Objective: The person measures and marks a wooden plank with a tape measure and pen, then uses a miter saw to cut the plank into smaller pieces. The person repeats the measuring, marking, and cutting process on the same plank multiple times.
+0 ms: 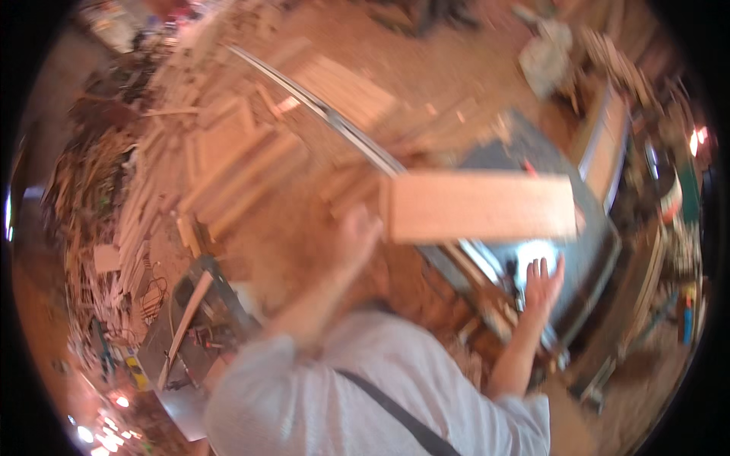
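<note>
A long, light wooden panel lies level in front of me, partly covering a dark grey machine table. My left hand is at the panel's left end. Motion smears its fingers, so its grip and any contact are unclear. Below the panel's right half, my right hand is raised with fingers stretched and thumb apart. It appears to hold nothing, and a bright glare lies on the table behind it.
A long metal rail runs from the far left to the panel. Stacked boards and a flat wooden panel lie on the floor beyond. Offcuts pile up at left. A pale sack sits at the far right.
</note>
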`<act>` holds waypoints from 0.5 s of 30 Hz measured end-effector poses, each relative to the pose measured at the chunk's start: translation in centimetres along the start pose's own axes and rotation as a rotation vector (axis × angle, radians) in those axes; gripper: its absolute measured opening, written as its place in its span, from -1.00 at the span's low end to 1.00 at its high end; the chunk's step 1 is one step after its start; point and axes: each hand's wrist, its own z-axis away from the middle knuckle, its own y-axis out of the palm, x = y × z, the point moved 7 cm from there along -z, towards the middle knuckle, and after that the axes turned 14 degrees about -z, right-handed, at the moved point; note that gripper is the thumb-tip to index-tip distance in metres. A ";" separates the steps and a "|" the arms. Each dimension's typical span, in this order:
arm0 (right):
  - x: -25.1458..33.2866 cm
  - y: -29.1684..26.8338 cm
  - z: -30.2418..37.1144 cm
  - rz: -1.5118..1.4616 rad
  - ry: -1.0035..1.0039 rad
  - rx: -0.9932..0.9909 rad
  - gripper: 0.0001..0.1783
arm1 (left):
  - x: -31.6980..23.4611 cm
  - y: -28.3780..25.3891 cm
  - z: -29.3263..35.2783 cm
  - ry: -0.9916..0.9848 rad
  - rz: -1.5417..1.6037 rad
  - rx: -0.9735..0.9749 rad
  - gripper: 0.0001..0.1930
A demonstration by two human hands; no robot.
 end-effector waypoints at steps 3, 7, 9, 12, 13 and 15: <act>-5.8 4.2 -2.5 -0.048 0.052 -0.093 0.09 | 1.5 -1.1 -6.4 -0.137 0.142 0.053 -0.43; -5.7 1.7 -3.5 0.047 0.160 -0.099 0.02 | 2.4 3.9 -2.8 -0.358 0.414 0.554 -0.60; -7.7 1.1 -6.0 -0.065 0.228 -0.158 0.04 | 0.9 4.0 -2.5 -0.357 0.500 0.646 -0.56; -9.7 4.4 -4.9 0.050 0.194 -0.167 0.02 | 2.6 6.0 -2.9 -0.383 0.621 0.676 -0.50; -9.7 5.3 -4.1 0.063 0.158 -0.185 0.01 | 1.7 6.1 -2.8 -0.402 0.646 0.669 -0.49; -10.1 5.5 -5.2 0.010 0.180 -0.132 -0.10 | 0.6 6.1 -2.4 -0.399 0.567 0.601 -0.48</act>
